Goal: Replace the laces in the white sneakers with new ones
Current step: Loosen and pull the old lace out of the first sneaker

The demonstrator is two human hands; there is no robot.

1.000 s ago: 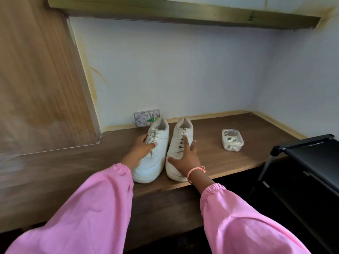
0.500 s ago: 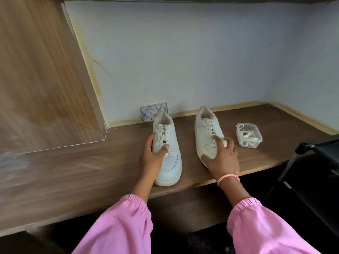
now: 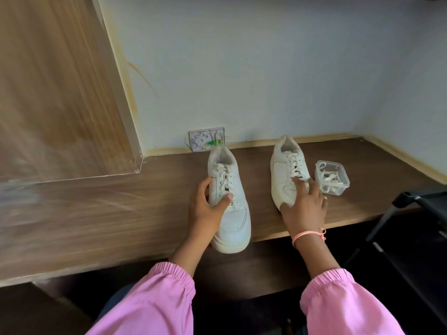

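Note:
Two laced white sneakers stand on a brown wooden shelf, toes toward me. My left hand grips the left sneaker across its middle, thumb on the laces and fingers round its left side; the toe overhangs the shelf's front edge. My right hand lies over the toe half of the right sneaker, thumb round the inner side, fingers spread over the laces. A small clear plastic box holding white laces sits just right of that sneaker, close to my fingertips.
A white wall socket plate with a green plug sits behind the left sneaker. A wooden panel rises on the left. A black metal rack stands at the lower right, beside the shelf's edge.
The sneakers stood side by side touching; my hands have pulled them apart, the right one sliding toward the plastic box and the left one toward the front edge. The camera tilted down.

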